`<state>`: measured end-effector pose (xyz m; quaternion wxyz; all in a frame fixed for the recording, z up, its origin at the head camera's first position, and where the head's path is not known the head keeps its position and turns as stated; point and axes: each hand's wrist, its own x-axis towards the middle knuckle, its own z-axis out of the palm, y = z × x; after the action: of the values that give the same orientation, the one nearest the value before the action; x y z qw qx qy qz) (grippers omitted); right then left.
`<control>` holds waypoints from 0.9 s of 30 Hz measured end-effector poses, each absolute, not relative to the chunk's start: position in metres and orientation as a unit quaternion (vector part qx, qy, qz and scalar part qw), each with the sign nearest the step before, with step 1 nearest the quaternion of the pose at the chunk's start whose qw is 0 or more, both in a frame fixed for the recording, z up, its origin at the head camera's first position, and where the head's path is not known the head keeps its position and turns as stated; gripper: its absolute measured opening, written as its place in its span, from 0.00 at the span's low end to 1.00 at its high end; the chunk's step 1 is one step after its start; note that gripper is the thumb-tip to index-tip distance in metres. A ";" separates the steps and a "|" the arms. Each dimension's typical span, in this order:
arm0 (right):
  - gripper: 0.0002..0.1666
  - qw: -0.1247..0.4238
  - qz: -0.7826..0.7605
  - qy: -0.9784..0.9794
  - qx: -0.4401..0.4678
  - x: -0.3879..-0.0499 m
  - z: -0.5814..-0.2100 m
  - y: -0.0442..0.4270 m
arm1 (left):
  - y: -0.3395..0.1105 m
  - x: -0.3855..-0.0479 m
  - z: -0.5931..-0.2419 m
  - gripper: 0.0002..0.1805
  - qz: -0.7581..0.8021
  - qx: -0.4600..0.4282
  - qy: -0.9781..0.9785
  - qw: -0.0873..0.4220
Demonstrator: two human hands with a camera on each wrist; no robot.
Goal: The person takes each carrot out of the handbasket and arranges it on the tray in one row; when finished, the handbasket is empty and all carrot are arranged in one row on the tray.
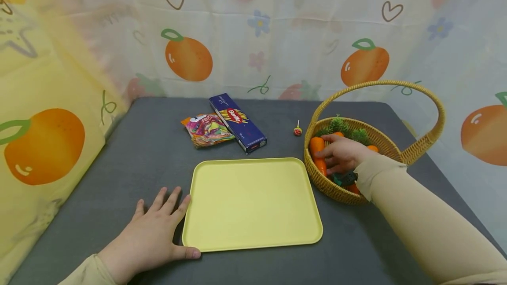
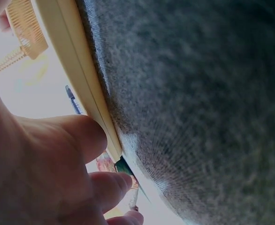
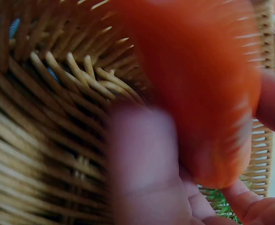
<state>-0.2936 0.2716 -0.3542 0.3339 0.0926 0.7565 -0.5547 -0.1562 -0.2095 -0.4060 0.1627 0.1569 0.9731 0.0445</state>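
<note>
Left hand (image 1: 152,236) lying spread, holding nothing, thumb and forefinger touching left edge of tray (image 1: 253,206) on worktop (image 1: 119,157), probably steadying it. Right hand (image 1: 343,152) pinching carrot (image 1: 316,147) inside basket (image 1: 326,186), thumb opposing fingers, presumably suiting narrow body; wrist view blurring, firmness unclear.

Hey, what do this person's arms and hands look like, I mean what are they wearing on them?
The right sleeve is long, plain and pale beige, ending in a loose, creased edge at the wrist. The left sleeve looks the same colour, though only its end shows. The left hand and right hand are bare, with no gloves.
</note>
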 end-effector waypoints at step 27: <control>0.45 0.234 -0.713 0.661 -0.005 -0.246 -0.327 0.287 | -0.209 -0.156 -0.403 0.82 0.039 0.153 0.975 0.156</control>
<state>-0.2457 0.2871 -0.3272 0.2339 -0.0047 0.6613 -0.7127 -0.1561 -0.2089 -0.4031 0.1558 0.1527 0.9751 0.0389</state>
